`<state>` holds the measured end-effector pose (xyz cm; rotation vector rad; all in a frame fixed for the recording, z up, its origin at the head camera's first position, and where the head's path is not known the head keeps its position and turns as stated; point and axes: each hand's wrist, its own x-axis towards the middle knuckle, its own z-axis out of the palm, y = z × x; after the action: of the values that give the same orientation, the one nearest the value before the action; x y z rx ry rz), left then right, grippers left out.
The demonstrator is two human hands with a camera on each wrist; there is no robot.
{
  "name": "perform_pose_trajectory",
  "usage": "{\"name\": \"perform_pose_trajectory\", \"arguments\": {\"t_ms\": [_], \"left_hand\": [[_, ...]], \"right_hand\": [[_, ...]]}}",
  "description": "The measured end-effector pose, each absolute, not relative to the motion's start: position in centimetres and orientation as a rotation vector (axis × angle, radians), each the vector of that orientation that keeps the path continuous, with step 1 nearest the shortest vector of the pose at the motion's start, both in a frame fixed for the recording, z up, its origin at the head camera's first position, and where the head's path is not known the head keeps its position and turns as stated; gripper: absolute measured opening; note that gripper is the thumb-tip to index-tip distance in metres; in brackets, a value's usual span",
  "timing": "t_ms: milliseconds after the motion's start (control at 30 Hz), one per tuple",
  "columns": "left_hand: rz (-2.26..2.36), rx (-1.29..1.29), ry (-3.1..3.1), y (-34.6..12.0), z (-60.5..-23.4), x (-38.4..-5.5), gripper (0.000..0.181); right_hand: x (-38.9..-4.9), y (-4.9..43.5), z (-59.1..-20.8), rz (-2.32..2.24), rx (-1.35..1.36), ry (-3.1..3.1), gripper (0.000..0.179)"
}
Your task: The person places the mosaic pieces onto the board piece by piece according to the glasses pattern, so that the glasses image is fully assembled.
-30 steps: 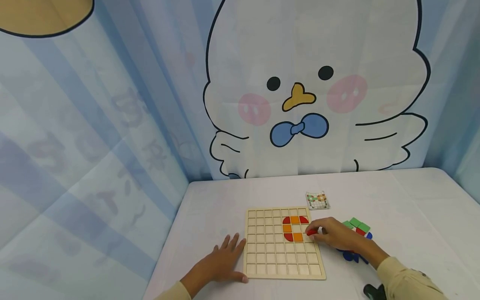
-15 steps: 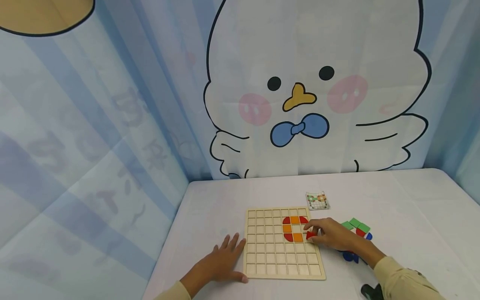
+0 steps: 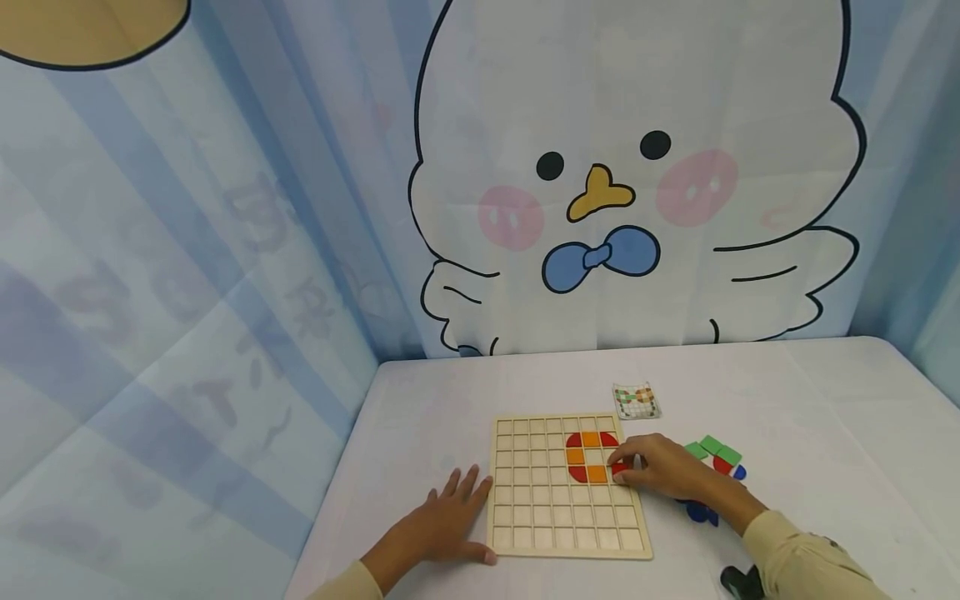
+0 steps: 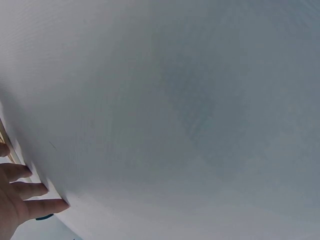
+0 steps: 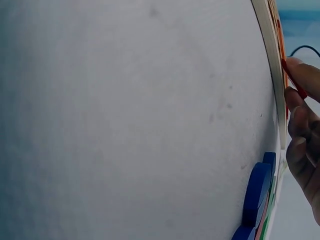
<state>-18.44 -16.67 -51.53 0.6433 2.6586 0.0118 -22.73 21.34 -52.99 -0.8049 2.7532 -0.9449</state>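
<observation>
One red tile [image 3: 619, 469] sits pinched, tilted, in our right hand [image 3: 660, 467] at the right side of the board [image 3: 551, 537]; our left hand [image 3: 448, 521] lies spread at its left edge. We seem to be placing the tile, which calls for pressing it flat.

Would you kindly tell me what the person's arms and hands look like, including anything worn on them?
The arms are in plain beige sleeves that end short of the wrists. Only the end of the left sleeve shows; the right sleeve bears a dark detail too small to make out. The left hand and right hand are gloveless.
</observation>
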Motion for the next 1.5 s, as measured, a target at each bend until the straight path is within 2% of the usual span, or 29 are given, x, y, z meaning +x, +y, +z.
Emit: {"name": "perform_pose_trajectory", "arguments": {"t_ms": [867, 1500], "left_hand": [[-0.004, 0.636, 2.659, -16.74, -52.27, -18.84, 0.112], [-0.017, 0.634, 2.654, -16.66, -52.16, -18.78, 0.112]], "right_hand": [[-22.51, 20.5, -52.37, -0.787, -0.811, 2.817, 0.029], [-22.82, 21.1, -52.67, -0.842, -0.806, 2.771, 0.022]]}}
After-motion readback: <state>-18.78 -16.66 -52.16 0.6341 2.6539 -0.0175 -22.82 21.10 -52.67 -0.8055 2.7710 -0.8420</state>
